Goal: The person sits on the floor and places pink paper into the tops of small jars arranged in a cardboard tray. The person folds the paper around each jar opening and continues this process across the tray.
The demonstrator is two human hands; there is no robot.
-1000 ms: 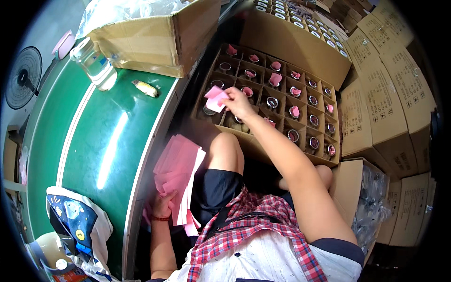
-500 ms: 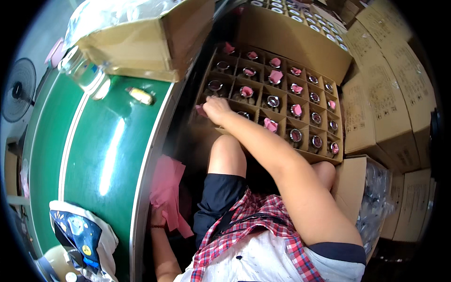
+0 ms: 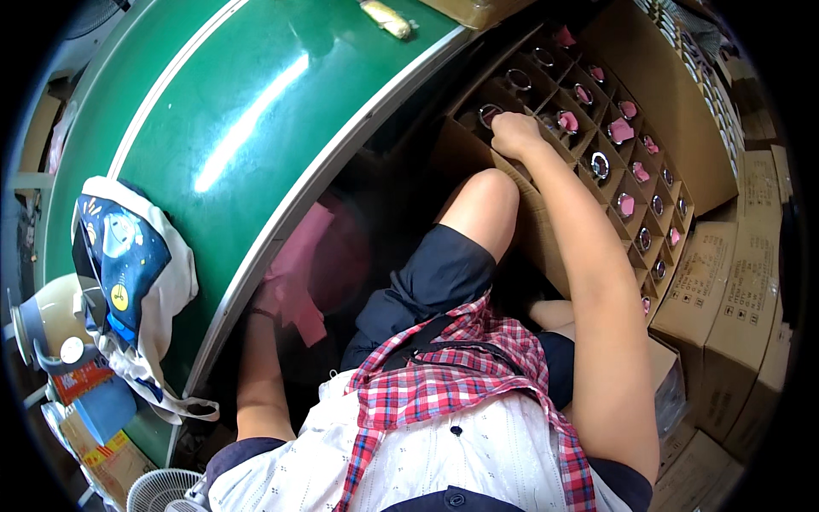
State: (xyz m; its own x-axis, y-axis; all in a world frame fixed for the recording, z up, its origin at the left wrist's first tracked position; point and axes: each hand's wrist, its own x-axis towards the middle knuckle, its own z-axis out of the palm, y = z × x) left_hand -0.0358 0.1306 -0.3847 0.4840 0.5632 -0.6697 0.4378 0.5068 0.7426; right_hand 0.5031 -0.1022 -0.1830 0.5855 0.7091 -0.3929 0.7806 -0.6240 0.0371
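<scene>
A cardboard box with dividers (image 3: 533,200) stands to the right of my knee, with a round-rimmed glass vessel in most cells. Pink paper pieces (image 3: 621,130) poke out of several rims. My right hand (image 3: 516,135) is at the box's near left corner, fingers pinched beside the rim of a glass vessel (image 3: 489,114); what they hold is hidden. Low beside the table edge, my left hand (image 3: 267,299) grips a bunch of pink paper sheets (image 3: 299,273), its fingers partly covered by the sheets.
A green table (image 3: 247,128) with a pale metal edge lies on the left. On it are a printed cloth bag (image 3: 136,264) and a yellowish object (image 3: 388,19). Stacked cartons (image 3: 742,290) line the right side; a white fan (image 3: 166,491) stands at lower left.
The view has turned, so the box sits farther right and the table fills more. A pink piece showed at my right fingers earlier; now those fingers are at a rim and it is not visible.
</scene>
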